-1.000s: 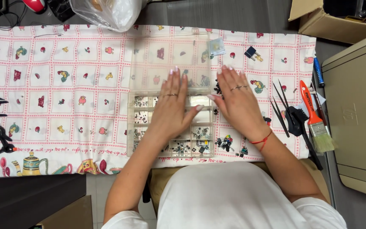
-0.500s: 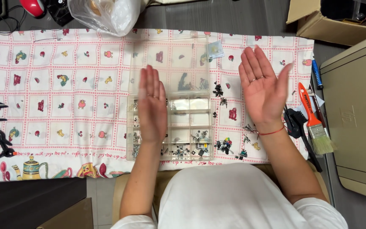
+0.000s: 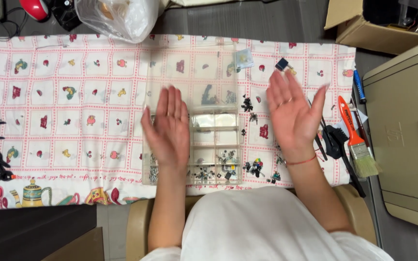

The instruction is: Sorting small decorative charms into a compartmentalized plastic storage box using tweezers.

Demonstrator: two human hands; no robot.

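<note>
Both hands were empty, fingers spread, the left hand point(image 3: 168, 128) over the clear compartment box point(image 3: 216, 145) on the patterned cloth point(image 3: 73, 96), the right hand point(image 3: 291, 116) raised beside it; steady, level handling would suit the loose small parts point(image 3: 255, 166).

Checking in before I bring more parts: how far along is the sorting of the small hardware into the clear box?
Partly done, it seems. Several cells of the clear compartment box already hold small dark parts, mostly along the near row. In hand: nothing; the left hand and right hand hover open, palms up, above the cloth. Left: loose small parts lie scattered on the patterned tablecloth right of the box, and some cells look empty.
</note>
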